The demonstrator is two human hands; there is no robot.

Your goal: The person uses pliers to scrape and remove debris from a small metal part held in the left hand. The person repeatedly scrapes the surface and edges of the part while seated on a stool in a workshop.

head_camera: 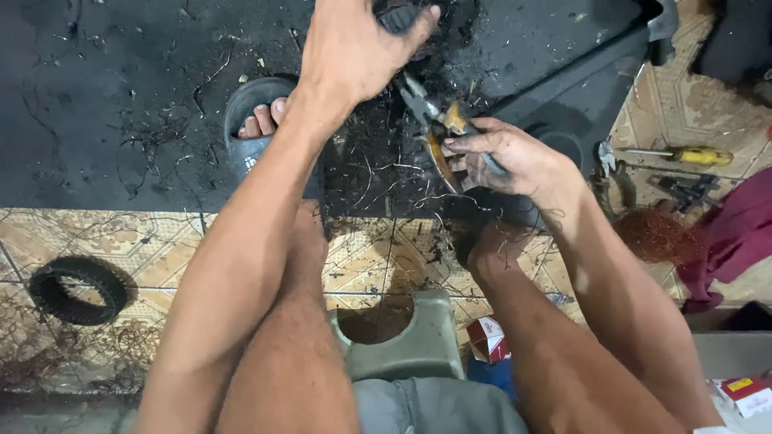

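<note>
My left hand [358,48] reaches forward to the top of the view and grips a dark round object [400,16], mostly hidden by the fingers. My right hand [503,157], smeared with black dirt, is closed around the yellow-and-black handles of a pair of pliers [434,120]. The pliers' metal jaws point up and left toward the object under my left hand. Both hands work above a black mat [121,96] strewn with thin wire scraps.
My sandalled foot [257,120] rests on the mat. A black ring-shaped part [78,289] lies on the patterned tile floor at left. A yellow-handled screwdriver [683,155], a copper wire bundle [655,233] and a maroon cloth [736,233] lie at right. I sit on a grey stool [418,341].
</note>
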